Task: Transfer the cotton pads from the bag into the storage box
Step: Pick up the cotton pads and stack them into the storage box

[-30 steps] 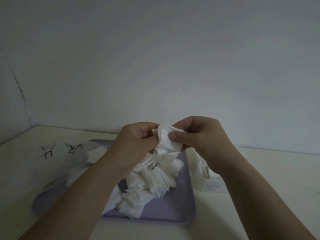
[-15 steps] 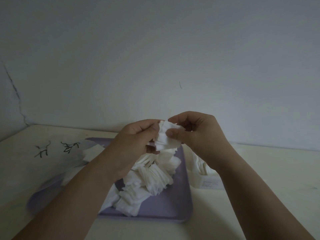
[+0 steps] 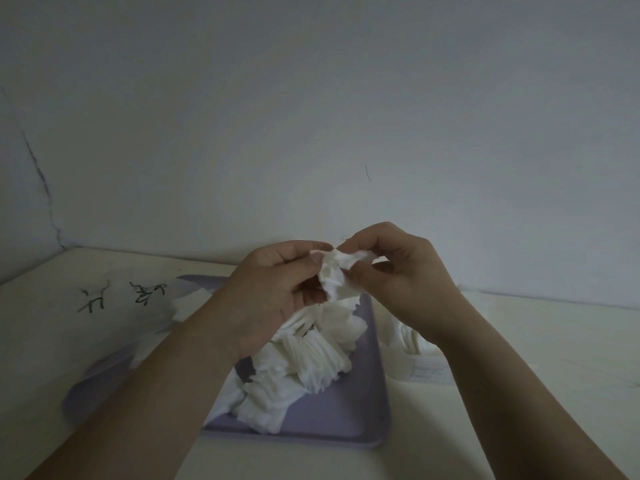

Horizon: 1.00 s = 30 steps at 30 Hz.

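Pinches pads (image 3: 337, 278) between fingertips of left hand (image 3: 273, 289) and right hand (image 3: 405, 271), above pile (image 3: 311, 355) on tray (image 3: 367, 410). Stretches bunch wider than a moment ago: likely separating a clump, not yet heading to box (image 3: 426, 368) at right.

The person's left hand (image 3: 266, 292) and right hand (image 3: 405, 275) are bare. The left forearm (image 3: 156, 393) and right forearm (image 3: 519, 393) are bare too, with uncovered skin running all the way to the lower edge of the view. The left thumbnail (image 3: 316, 258) is cut short and rounded, with a pale sheen. Knuckles show as soft ridges on the back of the right hand. Both forearms look smooth, and the dim light blurs any finer detail.
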Available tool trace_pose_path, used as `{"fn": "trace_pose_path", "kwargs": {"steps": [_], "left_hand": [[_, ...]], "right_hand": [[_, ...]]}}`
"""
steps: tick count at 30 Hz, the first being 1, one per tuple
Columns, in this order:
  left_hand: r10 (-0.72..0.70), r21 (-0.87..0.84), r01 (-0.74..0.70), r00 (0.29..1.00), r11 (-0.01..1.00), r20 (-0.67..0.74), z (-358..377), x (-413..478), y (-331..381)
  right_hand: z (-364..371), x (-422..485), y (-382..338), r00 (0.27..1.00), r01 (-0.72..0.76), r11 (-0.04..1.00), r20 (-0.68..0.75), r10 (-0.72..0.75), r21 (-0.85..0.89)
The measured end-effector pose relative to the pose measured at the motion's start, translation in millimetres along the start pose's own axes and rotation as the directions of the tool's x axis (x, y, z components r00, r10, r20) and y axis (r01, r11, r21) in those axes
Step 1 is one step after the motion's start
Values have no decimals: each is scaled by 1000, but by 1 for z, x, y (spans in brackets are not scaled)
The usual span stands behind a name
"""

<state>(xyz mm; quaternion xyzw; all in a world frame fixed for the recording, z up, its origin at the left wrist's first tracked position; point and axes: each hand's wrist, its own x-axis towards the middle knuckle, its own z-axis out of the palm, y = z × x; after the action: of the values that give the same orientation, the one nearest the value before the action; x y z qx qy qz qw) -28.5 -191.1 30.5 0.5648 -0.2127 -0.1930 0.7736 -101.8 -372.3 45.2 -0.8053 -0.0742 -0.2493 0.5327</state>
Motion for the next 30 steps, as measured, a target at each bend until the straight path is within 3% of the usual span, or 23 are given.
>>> {"fn": "trace_pose_path", "kwargs": {"steps": [6, 9, 12, 17, 21, 27, 30], "left_hand": [[83, 255, -42, 985, 966, -153, -5, 2, -2], [97, 327, -57, 990, 943, -106, -4, -1, 1], [115, 380, -95, 993, 920, -30, 3, -5, 2], [140, 445, -116, 990, 888, -23, 5, -7, 2], [130, 446, -115, 992, 887, -1, 7, -9, 1], [61, 312, -97, 991, 945, 122, 1, -9, 5], [78, 335, -123, 987, 934, 143, 2, -10, 3]], "right_hand": [[-14, 0, -6, 994, -77, 993, 81, 69, 93], [-16, -2, -7, 974, -137, 991, 182, 135, -5], [-7, -3, -7, 979, -101, 991, 166, 115, -90], [-6, -2, -4, 985, -111, 986, 116, 126, -124], [-6, -2, -5, 986, -110, 979, 107, 130, -173], [-6, 1, 5, 987, -152, 987, 40, 154, -43], [-7, 1, 5, 988, -149, 989, 25, 149, 1]]}}
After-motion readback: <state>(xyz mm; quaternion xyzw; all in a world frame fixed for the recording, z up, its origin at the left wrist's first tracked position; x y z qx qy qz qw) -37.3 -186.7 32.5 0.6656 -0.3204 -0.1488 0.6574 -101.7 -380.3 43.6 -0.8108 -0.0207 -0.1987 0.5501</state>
